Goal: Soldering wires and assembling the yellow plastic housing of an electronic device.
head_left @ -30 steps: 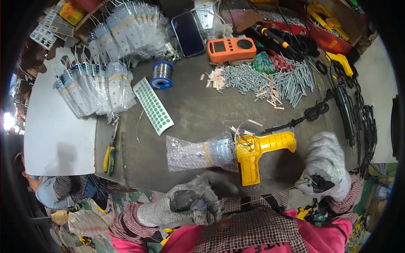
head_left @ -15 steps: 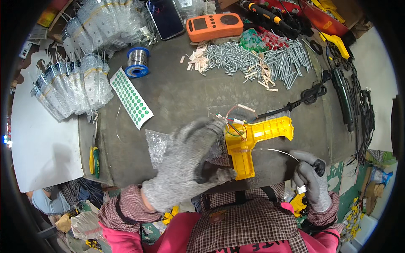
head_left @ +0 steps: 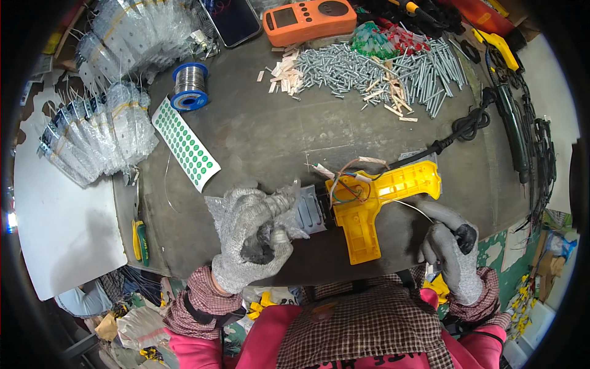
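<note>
My left hand (head_left: 253, 240), gloved in grey, is closed on a piece of clear bubble wrap (head_left: 287, 208). The wrap lies against a silver ribbed metal part (head_left: 311, 210), which joins the left side of a yellow plastic tool housing (head_left: 357, 232). The housing lies open side up, its handle pointing right, with several thin coloured wires (head_left: 351, 184) at its upper end. My right hand (head_left: 452, 249), also gloved, is curled right of the housing on a thin whitish wire (head_left: 413, 208) that reaches toward the housing.
Behind lie a solder spool (head_left: 189, 86), a green-dotted sticker sheet (head_left: 185, 144), an orange meter (head_left: 309, 21) and a pile of screws (head_left: 344, 72). Bubble-wrapped parts (head_left: 101, 132) and pliers (head_left: 140, 240) are at left. A black power cord (head_left: 468, 126) runs to the housing.
My left hand has moved from the housing's wires down and left, and its fingers have closed on the bubble wrap. The metal part now shows. My right hand keeps its hold on the wire.
</note>
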Demonstrator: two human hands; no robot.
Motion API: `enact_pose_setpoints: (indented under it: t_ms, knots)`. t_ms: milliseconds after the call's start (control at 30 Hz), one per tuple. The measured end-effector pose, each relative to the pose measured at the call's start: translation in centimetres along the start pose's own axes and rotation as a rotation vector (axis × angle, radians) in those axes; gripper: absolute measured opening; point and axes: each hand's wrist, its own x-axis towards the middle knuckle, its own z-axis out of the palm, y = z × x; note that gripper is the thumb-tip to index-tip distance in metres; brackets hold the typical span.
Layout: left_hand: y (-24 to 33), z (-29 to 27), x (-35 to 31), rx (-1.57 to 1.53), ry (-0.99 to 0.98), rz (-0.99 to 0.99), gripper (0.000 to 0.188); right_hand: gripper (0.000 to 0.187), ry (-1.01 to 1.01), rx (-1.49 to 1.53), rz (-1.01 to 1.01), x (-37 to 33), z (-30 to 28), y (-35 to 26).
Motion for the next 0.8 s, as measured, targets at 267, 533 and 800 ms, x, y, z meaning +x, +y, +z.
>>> enact_pose_setpoints:
  t_ms: [267, 533, 800]
  knots:
    - [-0.8, -0.8, 0.8, -0.130, -0.118, 0.138, 0.035, 0.037, -0.117, 0.001, 0.007, 0.8, 1.3, 0.0]
    - [-0.8, -1.0, 0.4, -0.174, -0.099, 0.034, 0.011, 0.039, -0.090, 0.332, 0.208, 1.5, 2.4, 0.4]
    - [-1.5, -0.3, 0.2, -0.191, -0.076, 0.129, 0.022, 0.042, -0.096, 0.052, 0.079, 0.6, 2.6, 0.4]
